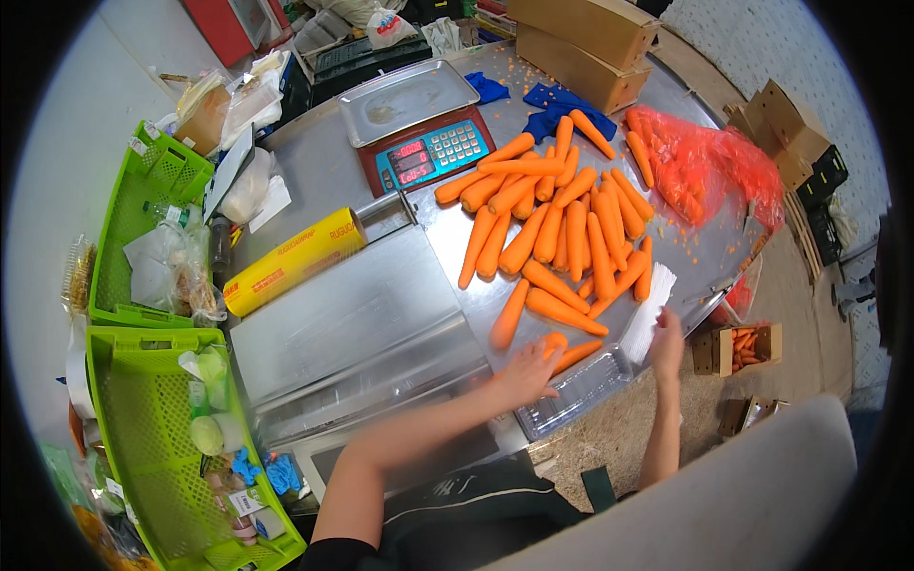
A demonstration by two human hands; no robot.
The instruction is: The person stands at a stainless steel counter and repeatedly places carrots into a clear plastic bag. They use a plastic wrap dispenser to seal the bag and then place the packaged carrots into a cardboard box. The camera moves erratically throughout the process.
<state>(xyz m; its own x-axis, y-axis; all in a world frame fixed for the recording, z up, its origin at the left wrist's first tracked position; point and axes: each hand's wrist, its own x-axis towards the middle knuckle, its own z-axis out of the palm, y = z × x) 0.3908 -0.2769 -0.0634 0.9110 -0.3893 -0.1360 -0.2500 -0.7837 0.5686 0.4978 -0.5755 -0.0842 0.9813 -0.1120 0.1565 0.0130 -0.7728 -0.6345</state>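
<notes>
My left hand (pixel 525 375) reaches over a carrot (pixel 553 342) at the near edge of a loose pile of carrots (pixel 557 221). Motion blur hides whether its fingers grip that carrot. Directly below and to the right of this hand, a clear plastic tray (pixel 585 392) lies at the table's front edge, with nothing in it. My right hand (pixel 665 346) is by the near end of a stack of white absorbent pads (pixel 648 310), its fingers partly curled. Whether it pinches a pad is not visible.
Left of the pile is a film-wrapping machine (pixel 350 321) with a yellow film roll (pixel 293 260). Behind stands a red scale (pixel 428 153). A red plastic bag of carrots (pixel 696 168) lies right, below cardboard boxes (pixel 585 57). Green crates (pixel 143 442) flank the left.
</notes>
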